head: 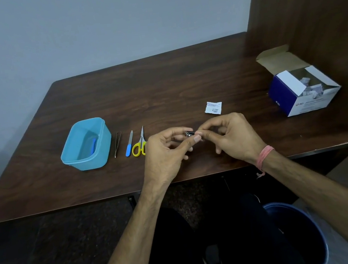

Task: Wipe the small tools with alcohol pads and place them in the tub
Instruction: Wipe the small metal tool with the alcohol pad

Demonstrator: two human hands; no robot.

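Note:
Above the table's near middle, my left hand [166,152] and my right hand [229,138] both pinch a small metal nail clipper [189,133]. No pad shows between the fingers. The light blue tub [85,143] stands at the left with a blue-handled tool [93,146] lying inside. Between the tub and my left hand lie tweezers [117,143], a blue-handled nail file [129,147] and yellow-handled scissors [140,144], side by side. A sealed white alcohol pad packet [213,107] lies just beyond my right hand.
An open blue and white box of alcohol pads [302,92] sits at the table's right, beside a wooden partition [306,5]. A dark blue bin [299,232] stands on the floor under the table's right front edge. The wall runs behind the table.

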